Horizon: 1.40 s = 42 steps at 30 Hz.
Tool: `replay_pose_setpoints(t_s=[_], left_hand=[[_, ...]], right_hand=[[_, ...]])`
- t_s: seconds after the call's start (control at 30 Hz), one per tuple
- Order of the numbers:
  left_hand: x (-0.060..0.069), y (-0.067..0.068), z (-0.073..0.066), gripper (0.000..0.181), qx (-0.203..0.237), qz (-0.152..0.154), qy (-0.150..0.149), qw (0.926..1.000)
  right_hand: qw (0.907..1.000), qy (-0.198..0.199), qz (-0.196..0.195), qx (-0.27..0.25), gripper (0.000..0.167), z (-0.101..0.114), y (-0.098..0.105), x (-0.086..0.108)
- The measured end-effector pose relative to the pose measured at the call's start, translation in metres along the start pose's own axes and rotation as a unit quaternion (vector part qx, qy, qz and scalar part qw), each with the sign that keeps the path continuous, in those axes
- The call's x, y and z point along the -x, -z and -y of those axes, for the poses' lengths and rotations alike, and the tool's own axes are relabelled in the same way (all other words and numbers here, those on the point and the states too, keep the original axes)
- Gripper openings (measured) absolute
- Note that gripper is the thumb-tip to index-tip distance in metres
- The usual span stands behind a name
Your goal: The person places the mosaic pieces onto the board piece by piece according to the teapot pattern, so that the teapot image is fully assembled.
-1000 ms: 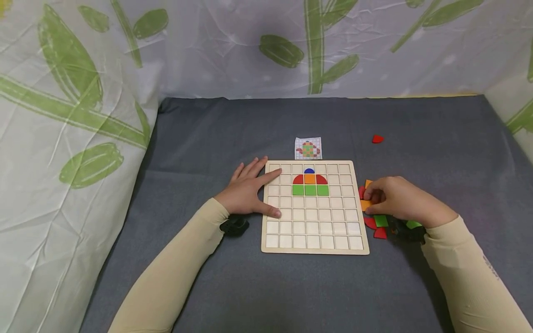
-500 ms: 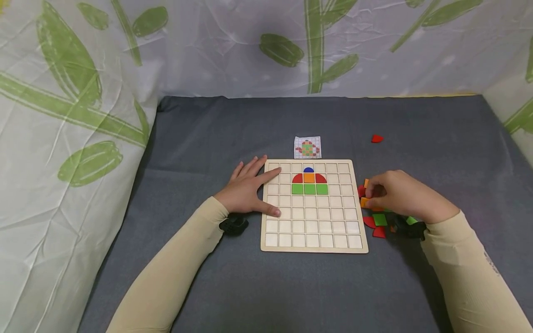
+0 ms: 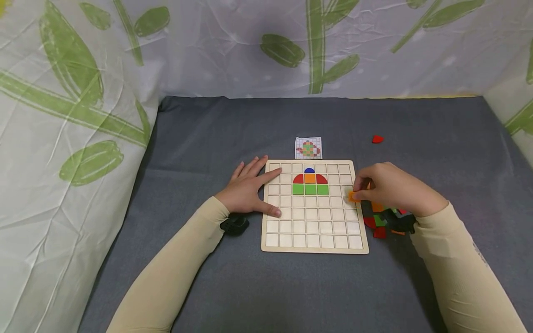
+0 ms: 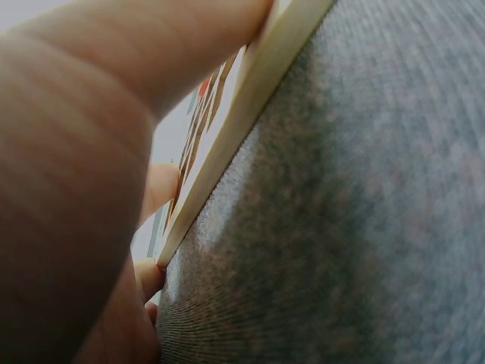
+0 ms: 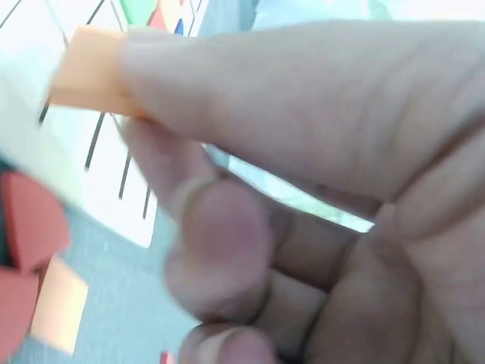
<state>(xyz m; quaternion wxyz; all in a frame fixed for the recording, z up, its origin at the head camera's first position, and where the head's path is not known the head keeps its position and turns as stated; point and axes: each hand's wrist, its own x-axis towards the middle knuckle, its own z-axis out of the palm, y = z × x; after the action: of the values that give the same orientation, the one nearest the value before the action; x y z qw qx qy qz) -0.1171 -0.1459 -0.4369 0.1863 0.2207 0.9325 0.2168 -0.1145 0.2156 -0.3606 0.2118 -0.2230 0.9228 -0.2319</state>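
Two bare hands work at a wooden grid board (image 3: pixel 314 250) on a grey-covered table (image 3: pixel 233 286), as I see it through the head camera. My right hand (image 3: pixel 395 192) pinches an orange tile (image 3: pixel 353 197) between thumb and finger; the tile sits at the fingertips, left of the knuckles, over the board's right edge. From the right wrist I see its flat face jutting past the thumb. My left hand (image 3: pixel 246 192) is spread at the board's left edge, thumb and forefinger resting on the grid, well apart from the tile. Toward the grid's far side are a blue half-round (image 3: pixel 309 170), an orange square (image 3: pixel 309 178) between two red rounded pieces (image 3: pixel 298 179), and a row of three green squares (image 3: pixel 310 189). Loose pieces (image 3: pixel 380 221) lie right of the board, partly hidden under my right hand. Beyond the board's far edge is a small patterned card (image 3: pixel 308 148); far right, one red piece (image 3: pixel 377 139) lies alone.
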Motion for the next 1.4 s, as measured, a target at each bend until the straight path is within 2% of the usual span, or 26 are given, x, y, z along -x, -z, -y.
replay_pose_setpoints(t_s=[0.33,0.57,0.83,1.4], left_hand=[[0.0,0.0,-0.001,0.116,0.008,0.002,0.003,1.0],[-0.001,0.0,-0.001,0.116,0.003,0.002,0.0,1.0],[0.0,0.0,0.0,0.117,0.004,0.003,0.001,1.0],[0.0,0.001,0.0,0.117,0.003,0.004,0.002,1.0]], right_hand=[[0.998,0.06,-0.015,0.011,0.017,0.019,-0.007,-0.02],[0.9966,0.079,-0.023,-0.003,0.018,0.022,-0.018,-0.028],[0.9959,0.086,-0.028,0.002,0.021,0.02,-0.03,-0.034],[0.9964,0.084,0.001,-0.012,0.018,0.022,-0.038,-0.039]])
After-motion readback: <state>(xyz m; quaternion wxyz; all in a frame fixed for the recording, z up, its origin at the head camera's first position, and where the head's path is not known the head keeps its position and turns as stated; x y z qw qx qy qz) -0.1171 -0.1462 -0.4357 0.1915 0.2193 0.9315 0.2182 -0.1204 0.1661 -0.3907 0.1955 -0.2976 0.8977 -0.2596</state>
